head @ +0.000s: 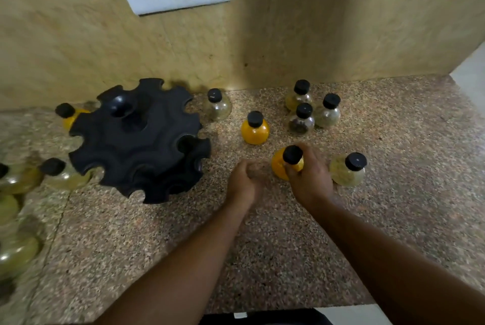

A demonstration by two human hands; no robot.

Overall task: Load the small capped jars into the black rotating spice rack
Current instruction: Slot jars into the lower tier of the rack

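Head view: right hand [309, 179] grips an orange-filled jar [278, 165], left hand [244, 183] loosely curled and empty, black spice rack [136, 141] apparently unfilled, loose jars [255, 131] standing all around.

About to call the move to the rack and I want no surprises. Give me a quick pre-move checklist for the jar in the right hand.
1. Right hand grips the orange jar: ok, fingers curled round its neck.
2. Black cap on that jar: ok, it sits on the neck.
3. Left hand free to help: ok, loosely curled and holding nothing.
4. Black spice rack has open slots: ok, the rim notches on the near side look empty.
5. Path from jar to rack: ok, only bare countertop lies between.
6. Rack sits level: cannot tell, the wide-angle view distorts it.
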